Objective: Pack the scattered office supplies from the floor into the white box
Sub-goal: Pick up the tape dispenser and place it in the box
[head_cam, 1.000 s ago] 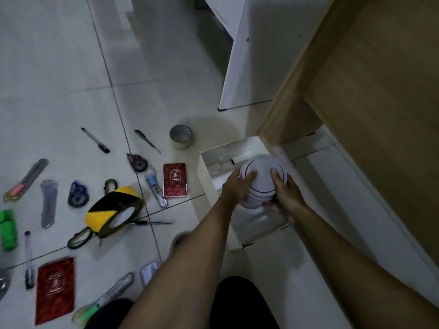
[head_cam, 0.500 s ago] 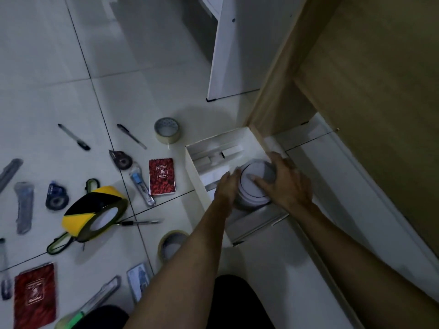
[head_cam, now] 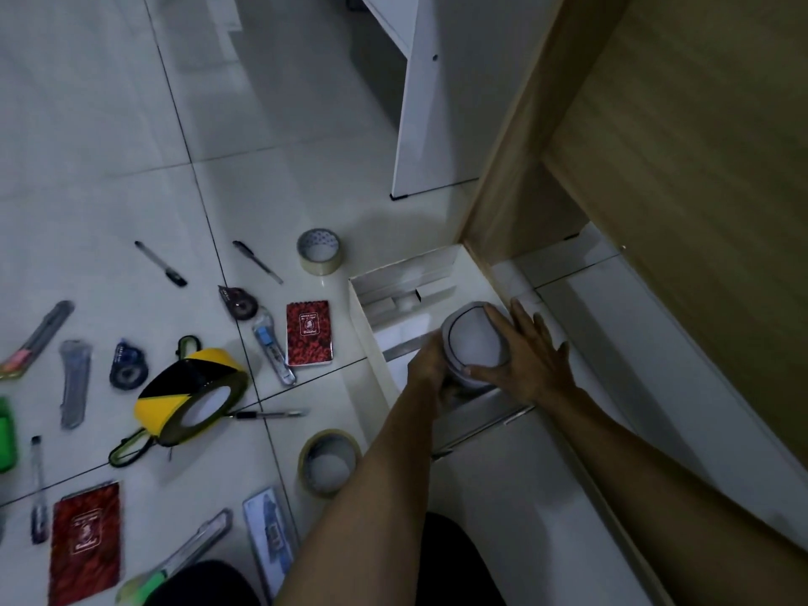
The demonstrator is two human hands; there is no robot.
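While both arms reach forward from the bottom of the view, the floor nearest the person is pretty cluttered: a red notebook (head_cam: 85, 542), a flat clear packet (head_cam: 269, 533) and a roll of clear tape (head_cam: 329, 462) lying flat just left of the left forearm. A bit further out sits the big yellow-and-black tape roll (head_cam: 190, 395), tilted on its edge with a pen (head_cam: 266, 414) just beside it, then a smaller red notepad (head_cam: 308, 333), a few more pens and cutters, and another tape roll (head_cam: 318, 251) near the far corner of the box. The white box (head_cam: 363, 338) sits open on the tiles, its right side tucked against a wooden cabinet (head_cam: 682, 177), so there's basically no room on that side; the left side is open floor. Inside it, both hands are on a wide white tape roll (head_cam: 474, 347) with a thin dark ring near its rim, tilted a bit. The left hand (head_cam: 430, 365) curls around its near-left edge, and the right hand (head_cam: 531, 356) lies over the right side, fingers spread fairly straight, thumb against the near rim.
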